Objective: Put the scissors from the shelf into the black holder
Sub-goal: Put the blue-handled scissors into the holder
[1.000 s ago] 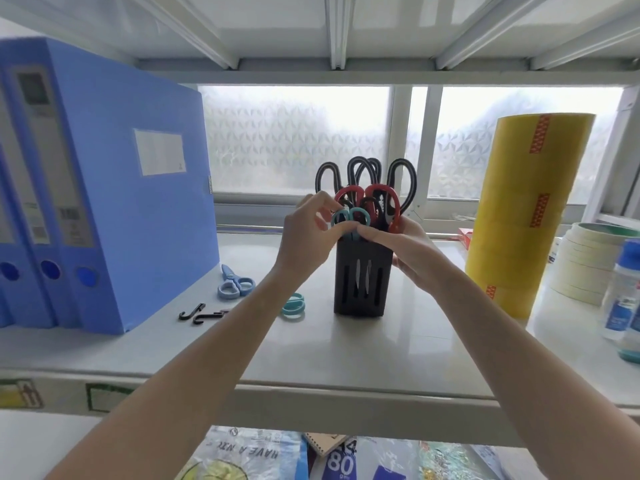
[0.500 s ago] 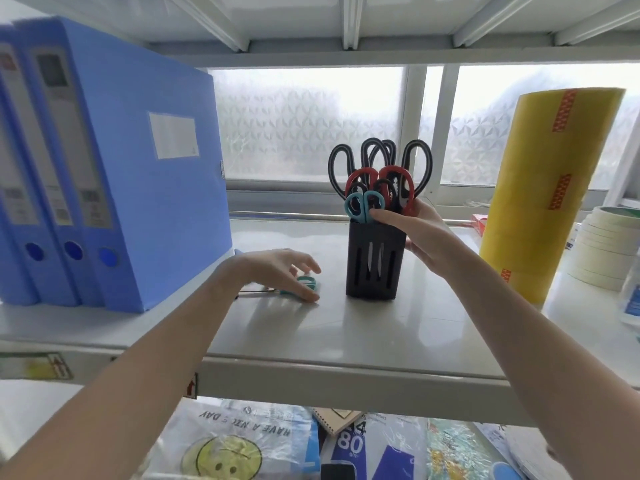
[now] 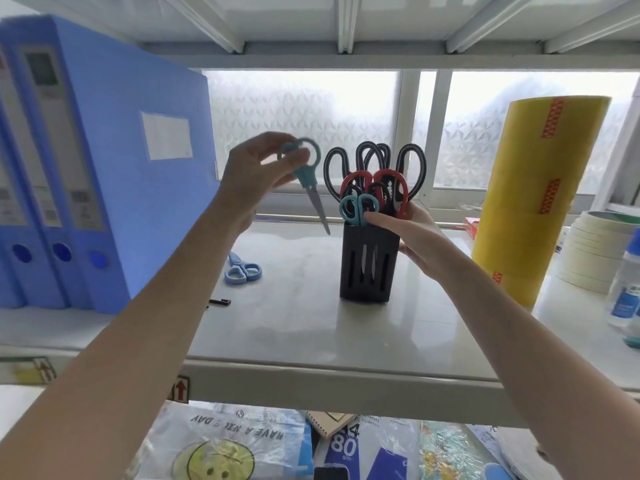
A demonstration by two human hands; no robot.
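Observation:
A black slotted holder stands on the white shelf. Several scissors with black, red and teal handles stick out of its top. My right hand grips the holder's right side and upper rim. My left hand holds a pair of teal scissors by the handles, in the air to the left of the holder, blades pointing down and to the right. A pair of light blue scissors lies flat on the shelf, to the left of the holder.
Blue file binders stand at the left. A tall stack of yellow tape rolls, white tape rolls and a glue bottle are at the right. A small black hook lies near my left forearm. Bags fill the lower shelf.
My left hand went down to the shelf, picked up the teal scissors and raised them beside the holder. My right hand has stayed on the holder.

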